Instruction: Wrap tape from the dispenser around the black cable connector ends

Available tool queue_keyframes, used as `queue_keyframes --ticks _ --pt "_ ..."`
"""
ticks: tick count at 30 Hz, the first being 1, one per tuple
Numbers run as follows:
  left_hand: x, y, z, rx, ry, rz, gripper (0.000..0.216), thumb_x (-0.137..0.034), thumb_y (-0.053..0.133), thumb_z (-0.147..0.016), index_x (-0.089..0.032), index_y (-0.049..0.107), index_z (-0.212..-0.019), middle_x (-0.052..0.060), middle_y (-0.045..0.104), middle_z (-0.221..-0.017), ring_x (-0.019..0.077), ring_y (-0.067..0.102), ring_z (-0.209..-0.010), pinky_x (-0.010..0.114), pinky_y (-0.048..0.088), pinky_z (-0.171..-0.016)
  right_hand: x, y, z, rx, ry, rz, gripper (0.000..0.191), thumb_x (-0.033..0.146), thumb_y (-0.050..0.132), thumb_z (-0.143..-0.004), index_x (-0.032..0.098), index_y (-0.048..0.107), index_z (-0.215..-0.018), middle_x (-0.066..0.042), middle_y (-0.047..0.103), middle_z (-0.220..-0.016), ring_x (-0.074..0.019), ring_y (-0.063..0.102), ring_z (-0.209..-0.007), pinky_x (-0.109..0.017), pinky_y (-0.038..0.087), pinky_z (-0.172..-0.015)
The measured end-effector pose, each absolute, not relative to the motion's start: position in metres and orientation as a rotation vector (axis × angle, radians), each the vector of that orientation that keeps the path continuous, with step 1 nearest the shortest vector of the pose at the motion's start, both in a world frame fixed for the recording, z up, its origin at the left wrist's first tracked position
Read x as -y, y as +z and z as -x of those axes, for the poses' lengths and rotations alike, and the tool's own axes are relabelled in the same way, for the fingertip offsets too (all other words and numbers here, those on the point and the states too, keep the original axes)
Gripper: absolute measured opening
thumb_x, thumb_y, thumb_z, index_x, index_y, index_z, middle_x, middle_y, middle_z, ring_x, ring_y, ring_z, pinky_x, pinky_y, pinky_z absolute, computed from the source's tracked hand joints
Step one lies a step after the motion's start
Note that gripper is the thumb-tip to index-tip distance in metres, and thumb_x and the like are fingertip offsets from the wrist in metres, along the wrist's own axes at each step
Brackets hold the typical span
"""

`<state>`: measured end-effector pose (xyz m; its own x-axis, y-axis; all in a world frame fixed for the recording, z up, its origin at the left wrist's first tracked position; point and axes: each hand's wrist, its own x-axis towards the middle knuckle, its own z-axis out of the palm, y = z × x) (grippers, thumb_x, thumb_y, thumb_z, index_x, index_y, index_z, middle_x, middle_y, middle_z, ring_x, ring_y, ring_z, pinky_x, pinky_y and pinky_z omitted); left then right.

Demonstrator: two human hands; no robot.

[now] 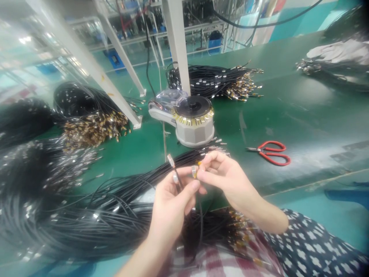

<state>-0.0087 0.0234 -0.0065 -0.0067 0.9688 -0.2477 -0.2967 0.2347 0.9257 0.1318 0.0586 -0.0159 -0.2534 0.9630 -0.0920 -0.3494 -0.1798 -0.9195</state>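
Observation:
My left hand (170, 204) is closed around a black cable (179, 180), whose silver connector (171, 160) sticks up past the fingers. Close to its fingertips is a second silver end with a white tag (194, 171). Thumb and forefinger of my right hand (226, 175) pinch a small yellow piece (199, 163) right beside that tag; whether it is tape or part of the cable end I cannot tell. Beneath both hands runs a bundle of black cables (135, 182). Just beyond them stands a round grey tape dispenser (194, 134) with yellow strips round its top.
Red-handled scissors (273, 154) lie on the green table (288, 107) to the right. More cable bundles lie behind the dispenser (213, 79) and at the left (92, 129). White metal posts (180, 46) rise from the table. Cables with brass-coloured ends (242, 231) rest near my lap.

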Motion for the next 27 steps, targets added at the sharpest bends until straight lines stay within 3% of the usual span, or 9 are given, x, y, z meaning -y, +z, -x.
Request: queue_keyframes --ticks 12,16,20,25,27 --pt "-0.021 -0.01 0.004 -1.13 1.218 -0.812 0.019 -0.022 0.071 -0.079 -0.017 0.064 -0.096 0.002 0.067 -0.063 0.0019 0.038 -0.038 0.016 0.024 -0.038 -0.05 -0.015 -0.123 0.942 1.556 0.956 0.021 0.02 0.074 -0.073 0.02 0.053 -0.075 0.005 0.058 -0.072 -0.0089 0.055 -0.055 -0.026 0.046 -0.056" --pt "-0.024 -0.01 0.003 -1.148 1.273 -0.81 0.011 -0.026 0.068 -0.082 -0.016 0.064 -0.085 0.0 0.063 -0.057 0.0023 0.038 -0.038 0.016 0.024 -0.038 -0.046 -0.013 -0.118 0.893 1.524 0.94 0.021 0.018 0.072 -0.075 0.02 0.051 -0.073 0.007 0.057 -0.065 -0.0072 0.053 -0.05 -0.024 0.046 -0.056" --pt "-0.028 -0.009 0.004 -1.123 1.257 -0.789 0.017 -0.028 0.065 -0.084 -0.014 0.063 -0.075 0.0 0.061 -0.055 0.0028 0.037 -0.037 0.017 0.018 -0.036 -0.045 -0.01 -0.118 0.893 1.537 0.949 0.023 0.02 0.075 -0.073 0.02 0.052 -0.073 0.007 0.058 -0.064 -0.0082 0.055 -0.052 -0.027 0.048 -0.063" --pt "-0.025 -0.005 0.007 -1.056 1.181 -0.722 0.02 -0.028 0.068 -0.081 -0.015 0.063 -0.094 0.0 0.062 -0.058 0.0018 0.036 -0.037 0.017 0.022 -0.04 -0.046 -0.011 -0.122 0.985 1.431 1.005 0.021 0.019 0.076 -0.072 0.021 0.055 -0.073 0.004 0.062 -0.071 -0.0126 0.06 -0.069 -0.029 0.049 -0.073" --pt "-0.024 -0.003 0.009 -1.043 1.14 -0.668 0.024 -0.024 0.075 -0.074 -0.016 0.06 -0.091 -0.002 0.061 -0.058 0.0027 0.038 -0.04 0.017 0.024 -0.042 -0.046 -0.013 -0.124 1.016 1.399 0.999 0.02 0.018 0.076 -0.072 0.021 0.056 -0.074 0.003 0.064 -0.075 -0.0132 0.061 -0.076 -0.029 0.049 -0.077"
